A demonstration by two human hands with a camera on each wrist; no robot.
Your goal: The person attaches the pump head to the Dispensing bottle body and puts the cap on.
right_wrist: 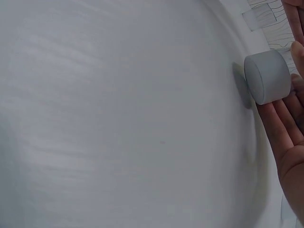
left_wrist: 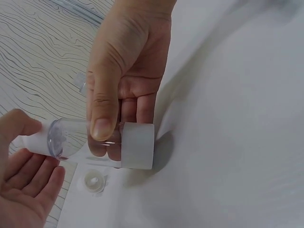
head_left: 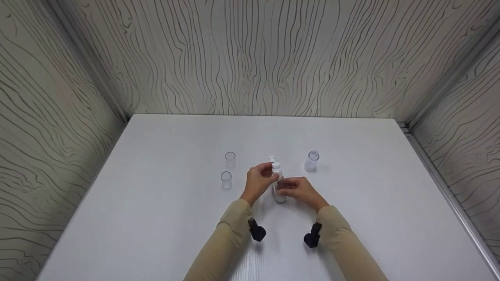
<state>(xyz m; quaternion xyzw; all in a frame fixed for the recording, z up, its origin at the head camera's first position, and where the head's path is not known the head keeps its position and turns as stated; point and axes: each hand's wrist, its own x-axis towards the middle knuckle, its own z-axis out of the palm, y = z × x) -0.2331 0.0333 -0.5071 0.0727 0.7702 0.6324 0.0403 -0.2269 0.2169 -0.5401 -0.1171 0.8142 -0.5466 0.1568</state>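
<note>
A slim clear bottle (head_left: 279, 197) with a white top and a frosted base band (left_wrist: 138, 146) is between both hands. My left hand (head_left: 258, 182) pinches its white top (left_wrist: 39, 141) between thumb and fingers. Lower down, my right hand (head_left: 301, 191) holds the clear body (left_wrist: 78, 135), its thumb (left_wrist: 102, 114) on one side and fingers on the other. In the right wrist view the frosted base (right_wrist: 268, 77) shows at the right edge, near the right hand (right_wrist: 287, 137). Behind the bottle stands another white-topped piece (head_left: 272, 159), partly hidden by it.
Two clear open cups (head_left: 230, 160) stand left of the hands on the white table (head_left: 164, 218). To the right is a small clear container (head_left: 311, 162). Wood-grain panels (head_left: 250, 58) enclose the back and sides. Each wrist carries a black camera (head_left: 258, 231).
</note>
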